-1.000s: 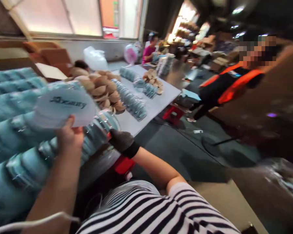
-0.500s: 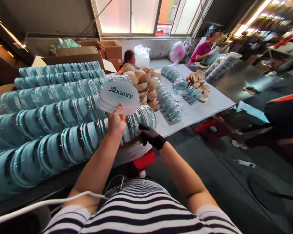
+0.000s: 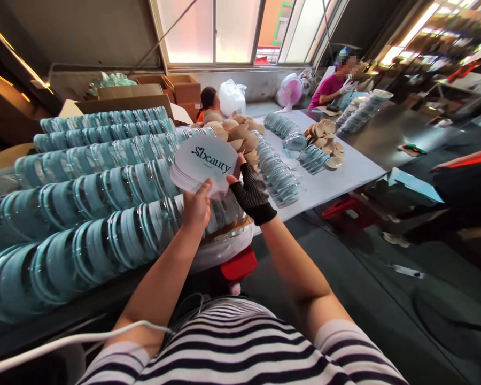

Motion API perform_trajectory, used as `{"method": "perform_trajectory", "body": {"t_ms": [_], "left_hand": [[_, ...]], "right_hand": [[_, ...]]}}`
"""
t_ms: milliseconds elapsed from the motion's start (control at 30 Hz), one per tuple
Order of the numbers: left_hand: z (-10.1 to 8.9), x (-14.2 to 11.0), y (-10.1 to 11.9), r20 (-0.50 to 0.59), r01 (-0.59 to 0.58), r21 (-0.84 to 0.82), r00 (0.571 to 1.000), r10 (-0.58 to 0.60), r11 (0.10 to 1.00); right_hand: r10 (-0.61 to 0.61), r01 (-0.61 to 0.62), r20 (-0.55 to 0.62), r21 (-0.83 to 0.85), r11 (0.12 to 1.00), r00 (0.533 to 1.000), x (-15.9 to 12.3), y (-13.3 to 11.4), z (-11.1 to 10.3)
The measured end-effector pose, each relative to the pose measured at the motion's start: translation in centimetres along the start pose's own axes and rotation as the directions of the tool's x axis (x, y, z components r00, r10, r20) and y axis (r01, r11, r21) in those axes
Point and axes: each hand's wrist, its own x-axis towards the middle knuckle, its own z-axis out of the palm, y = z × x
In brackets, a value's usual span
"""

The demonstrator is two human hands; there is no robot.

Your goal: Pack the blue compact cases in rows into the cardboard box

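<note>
Card stack sits over the teal rows, long axis sideways, left hand pinching near edge, right hand at right edge, pinch unclear.

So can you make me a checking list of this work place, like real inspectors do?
Surface: white table, partly bare near its right corner.
Job's things: stack of printed cards, fanned slightly; rows of teal round packs, side by side.
Clutter: tan curved pieces in a loose pile; cardboard boxes behind.
Grippers: left hand, bare, grips the cards from below; right hand, in a dark fingerless glove, is at their right edge.
Cables: white cable crosses the left arm.
Surroundings: pink fan; person in a pink top.
</note>
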Motion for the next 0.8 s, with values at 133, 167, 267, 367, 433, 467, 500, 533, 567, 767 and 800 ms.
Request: {"method": "perform_trajectory", "body": {"t_ms": [133,167,267,367,433,467,500,533,567,767,800], "left_hand": [[-0.4,-1.3,1.0,-0.029,0.004,0.02,1.0,-0.003,1.0],[-0.4,-1.5,1.2,-0.034,0.012,0.018,0.999,-0.012,1.0],[-0.5,-2.1,1.7,0.003,0.022,0.01,1.0,-0.022,1.0],[-0.8,-2.7,1.9,0.093,-0.015,0.063,0.996,0.01,0.998],[-1.2,-3.2,2.1,0.151,-0.034,0.111,0.988,0.017,0.993],[-1.4,-3.5,2.1,0.183,-0.03,0.125,0.983,0.007,0.992],[-1.6,-3.7,2.2,0.211,-0.019,0.134,0.978,-0.01,0.991],[-1.9,-3.9,2.2,0.233,-0.005,0.142,0.972,-0.028,0.99],[-2.2,-4.0,2.2,0.241,0.003,0.153,0.97,-0.04,0.988],[-3.9,-3.7,1.9,0.14,0.037,0.176,0.988,-0.062,0.984],[-4.0,-3.8,2.0,0.137,0.06,0.155,0.987,-0.081,0.986]], "right_hand": [[-0.012,0.007,-0.042,-0.113,0.994,0.999,-1.5,-2.9,0.2],[0.036,-0.039,-0.034,-0.118,0.992,0.999,-1.6,-3.3,0.1],[0.16,-0.168,-0.076,-0.112,0.979,0.984,-1.6,-3.6,-0.2],[0.113,-0.123,-0.204,-0.035,0.992,0.972,-2.1,-2.6,-0.5],[0.037,-0.033,-0.261,0.021,0.999,0.965,-2.7,-1.6,-0.6],[-0.002,0.013,-0.281,0.036,0.999,0.96,-3.0,-1.2,-0.6],[-0.037,0.052,-0.298,0.042,0.998,0.954,-3.3,-1.0,-0.6],[-0.066,0.081,-0.313,0.036,0.996,0.947,-3.6,-0.9,-0.7],[-0.091,0.102,-0.328,0.017,0.995,0.94,-4.0,-1.0,-0.8],[-0.211,0.166,-0.32,-0.162,0.973,0.924,-6.6,-4.0,-0.7],[-0.2,0.167,-0.292,-0.137,0.976,0.935,-7.0,-4.6,-0.4]]}}
